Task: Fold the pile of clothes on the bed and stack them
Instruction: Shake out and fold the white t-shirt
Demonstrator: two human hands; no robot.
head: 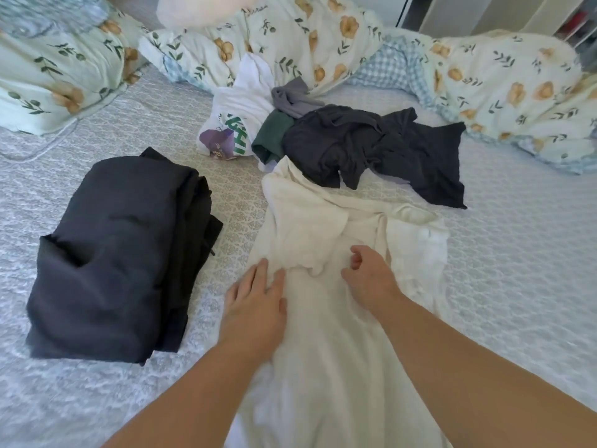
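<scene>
A bed covered in a pale patterned sheet fills the view, seen from above by the person working at its near edge. Along the far edge lies a bunched floral duvet with yellow flowers and green leaves, with a blue checked underside showing toward the far right. A matching floral pillow sits at the far left corner.

In the middle of the bed is the unfolded pile: a white printed garment with green lettering and a purple patch, a grey piece behind it, a green piece beside it, and a crumpled dark shirt spreading toward the right. The dark shirt's near edge touches the far end of a cream garment.

The cream garment lies flat, its long axis running from the near edge of the bed toward the middle, leaning slightly left at its far end, where the fabric is rumpled.

On the left side of the bed, apart from the cream garment, sits a stack of folded dark clothes.

The left hand rests flat with fingers spread on the garment's left edge. The right hand has its fingers curled, pinching a fold of cream fabric near the garment's middle.
</scene>
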